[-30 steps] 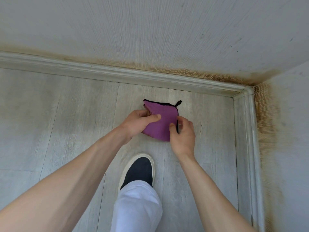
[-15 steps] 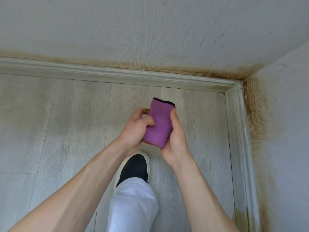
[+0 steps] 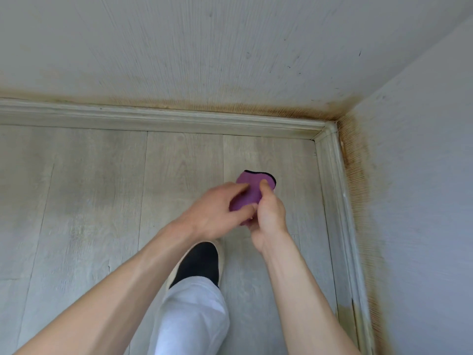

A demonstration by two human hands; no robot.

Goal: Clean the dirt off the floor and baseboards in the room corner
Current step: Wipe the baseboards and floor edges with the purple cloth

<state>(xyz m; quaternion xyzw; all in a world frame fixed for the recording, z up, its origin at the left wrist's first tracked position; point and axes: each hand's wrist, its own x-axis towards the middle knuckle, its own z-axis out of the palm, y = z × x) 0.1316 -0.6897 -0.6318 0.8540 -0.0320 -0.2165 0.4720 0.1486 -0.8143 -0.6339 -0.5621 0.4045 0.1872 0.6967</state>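
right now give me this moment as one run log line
stage: readying cloth | left hand: holds purple cloth | right hand: holds same cloth | cloth: above floor | baseboards: stained

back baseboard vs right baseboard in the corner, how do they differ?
The back baseboard runs left to right across the frame; the right baseboard runs from the corner toward the camera. The back baseboard looks evenly grey; the right baseboard has a yellowish patch low in the frame. Both are pale moulded trim, meet at the corner, and carry brown staining on the wall along them.
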